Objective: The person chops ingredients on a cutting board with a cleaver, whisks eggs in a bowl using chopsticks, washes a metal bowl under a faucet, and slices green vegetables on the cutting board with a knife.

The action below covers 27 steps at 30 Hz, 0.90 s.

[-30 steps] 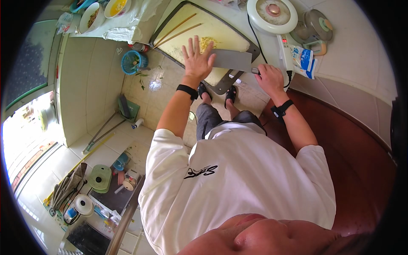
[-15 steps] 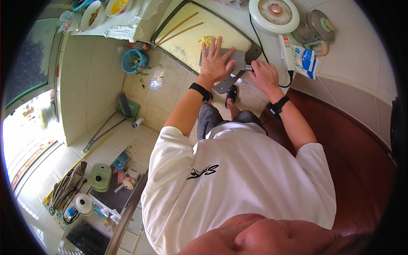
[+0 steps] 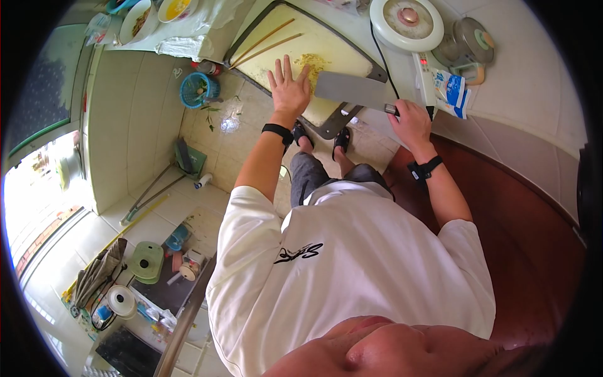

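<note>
On the one pale board (image 3: 342,55), one heap of yellow bits (image 3: 314,60) is seen, apparently mostly chopped, with finer cutting perhaps left; one cleaver (image 3: 352,90) is clasped by its handle in the right hand (image 3: 411,122); nothing is gripped by the left hand (image 3: 290,95), spread beside the heap; two chopsticks (image 3: 262,43) are counted.

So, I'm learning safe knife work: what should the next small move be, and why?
I'd probably draw the left hand back a little before the right hand moves the cleaver: its fingers are spread, not curled, close to the blade's end and the chopped yellow bits.
</note>
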Each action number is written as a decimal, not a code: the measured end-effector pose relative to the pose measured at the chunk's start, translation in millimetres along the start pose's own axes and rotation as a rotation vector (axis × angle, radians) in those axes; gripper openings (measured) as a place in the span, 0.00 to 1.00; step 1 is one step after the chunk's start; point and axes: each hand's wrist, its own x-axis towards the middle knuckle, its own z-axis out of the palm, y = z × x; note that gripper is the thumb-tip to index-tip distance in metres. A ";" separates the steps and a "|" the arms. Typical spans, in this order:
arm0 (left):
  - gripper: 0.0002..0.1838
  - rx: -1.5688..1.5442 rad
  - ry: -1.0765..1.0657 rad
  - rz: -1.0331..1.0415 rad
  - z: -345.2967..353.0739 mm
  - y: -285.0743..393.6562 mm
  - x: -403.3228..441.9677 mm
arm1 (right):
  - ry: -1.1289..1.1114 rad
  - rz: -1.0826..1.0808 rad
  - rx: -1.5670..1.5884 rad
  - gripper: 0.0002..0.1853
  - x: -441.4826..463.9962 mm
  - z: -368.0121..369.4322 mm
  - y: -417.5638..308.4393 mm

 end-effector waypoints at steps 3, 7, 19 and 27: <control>0.20 -0.142 0.053 -0.051 5.2 -6.7 -0.5 | -0.033 0.157 0.114 0.13 -1.5 -1.3 1.1; 0.13 -0.353 0.218 -0.042 8.8 -4.9 0.7 | -0.190 0.453 0.317 0.17 9.0 13.0 -3.2; 0.05 -0.463 0.395 -0.211 17.0 0.5 2.3 | -0.206 0.286 0.238 0.18 44.6 49.1 -32.5; 0.04 -0.478 0.439 -0.248 3.9 -2.2 -23.8 | -0.182 0.241 0.318 0.17 57.8 45.1 -31.1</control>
